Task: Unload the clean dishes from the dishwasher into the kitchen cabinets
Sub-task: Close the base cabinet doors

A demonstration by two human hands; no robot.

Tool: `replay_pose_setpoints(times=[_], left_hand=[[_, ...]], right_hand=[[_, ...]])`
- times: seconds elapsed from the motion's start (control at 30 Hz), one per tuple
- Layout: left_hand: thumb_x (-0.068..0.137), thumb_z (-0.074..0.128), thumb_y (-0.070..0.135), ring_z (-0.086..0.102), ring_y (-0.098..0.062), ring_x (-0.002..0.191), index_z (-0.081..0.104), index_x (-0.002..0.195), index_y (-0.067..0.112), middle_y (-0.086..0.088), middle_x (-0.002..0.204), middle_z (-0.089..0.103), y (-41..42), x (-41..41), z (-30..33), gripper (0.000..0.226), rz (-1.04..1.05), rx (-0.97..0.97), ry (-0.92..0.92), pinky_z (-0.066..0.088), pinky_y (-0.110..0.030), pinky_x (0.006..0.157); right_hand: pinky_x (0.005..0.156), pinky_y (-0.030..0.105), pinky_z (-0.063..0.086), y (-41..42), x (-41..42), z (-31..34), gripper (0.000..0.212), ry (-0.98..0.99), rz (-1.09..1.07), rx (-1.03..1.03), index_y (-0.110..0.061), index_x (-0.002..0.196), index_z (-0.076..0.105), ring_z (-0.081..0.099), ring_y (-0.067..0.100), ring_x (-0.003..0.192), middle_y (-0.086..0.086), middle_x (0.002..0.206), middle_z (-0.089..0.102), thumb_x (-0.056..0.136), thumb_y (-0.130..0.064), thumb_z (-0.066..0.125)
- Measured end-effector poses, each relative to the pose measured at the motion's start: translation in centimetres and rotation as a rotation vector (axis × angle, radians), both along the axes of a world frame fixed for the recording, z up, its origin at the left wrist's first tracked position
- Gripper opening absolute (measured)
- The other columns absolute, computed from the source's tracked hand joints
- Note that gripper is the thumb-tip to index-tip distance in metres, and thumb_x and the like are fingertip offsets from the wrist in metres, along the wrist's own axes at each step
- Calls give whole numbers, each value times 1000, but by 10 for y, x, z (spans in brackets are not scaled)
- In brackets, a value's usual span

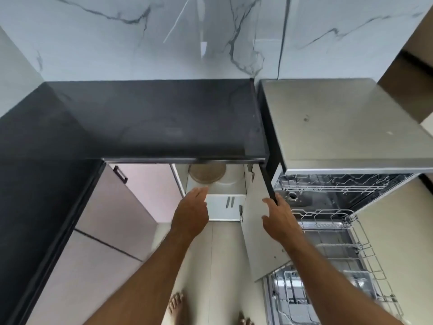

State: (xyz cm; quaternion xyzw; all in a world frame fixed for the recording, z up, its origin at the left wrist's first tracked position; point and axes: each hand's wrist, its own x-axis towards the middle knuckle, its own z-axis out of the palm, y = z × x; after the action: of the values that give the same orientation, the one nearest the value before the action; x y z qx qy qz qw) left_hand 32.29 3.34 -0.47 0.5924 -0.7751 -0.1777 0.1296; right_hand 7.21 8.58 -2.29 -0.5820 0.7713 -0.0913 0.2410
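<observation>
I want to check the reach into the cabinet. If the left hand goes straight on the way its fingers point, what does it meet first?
Probably the round brown plate on the cabinet shelf. The left hand, fingers straight, points up into the open cabinet; nothing lies between, though depth is unclear.

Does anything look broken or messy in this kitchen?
Nothing looks broken or spilled. The pale cabinet door is simply held open by the right hand, and the wire dishwasher rack is pulled out, apparently empty.
</observation>
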Motion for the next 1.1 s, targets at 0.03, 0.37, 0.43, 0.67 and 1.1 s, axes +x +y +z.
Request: replay_pose_setpoints(times=[0.03, 0.37, 0.43, 0.67, 1.1], left_hand=[[98, 54, 21, 43, -27, 138, 41, 148, 13, -8, 150, 45, 5, -4, -2, 52, 20, -8, -1, 35, -37, 113], [95, 50, 6, 40, -22, 140, 46, 145, 11, -8, 147, 49, 54, -6, -41, 50, 134, 19, 50, 26, -26, 114], [94, 51, 6, 42, -24, 139, 47, 144, 10, -8, 145, 51, 57, 1, -45, 51, 129, 18, 23, 26, -26, 113], [94, 47, 8, 38, -21, 141, 42, 147, 13, -6, 148, 48, 37, 30, -37, 54, 124, 1, -16, 26, -29, 116], [101, 42, 14, 38, -19, 140, 39, 149, 13, -5, 150, 44, -33, 109, -13, 48, 63, -13, 62, 30, -24, 112]], right_hand=[[118, 45, 25, 2, 2, -3, 61, -18, 21, -1, -20, 148, 37, 17, 33, 149, 15, 162, 16, 92, -11, 58], [65, 39, 60, -3, -12, -23, 40, -111, -289, -26, -14, 132, 46, 66, 27, 78, 12, 95, 67, 93, -7, 47], [53, 26, 52, -10, -16, -16, 31, -108, -320, 3, -15, 117, 62, 62, 21, 66, 7, 85, 67, 89, -7, 52], [51, 21, 49, -22, 0, -7, 20, -232, -420, 60, -12, 96, 73, 67, 16, 67, 3, 81, 71, 77, -18, 79], [73, 36, 56, -78, 151, -10, 33, -512, -698, -29, -7, 107, 61, 65, 25, 85, 9, 97, 68, 84, -24, 77]])
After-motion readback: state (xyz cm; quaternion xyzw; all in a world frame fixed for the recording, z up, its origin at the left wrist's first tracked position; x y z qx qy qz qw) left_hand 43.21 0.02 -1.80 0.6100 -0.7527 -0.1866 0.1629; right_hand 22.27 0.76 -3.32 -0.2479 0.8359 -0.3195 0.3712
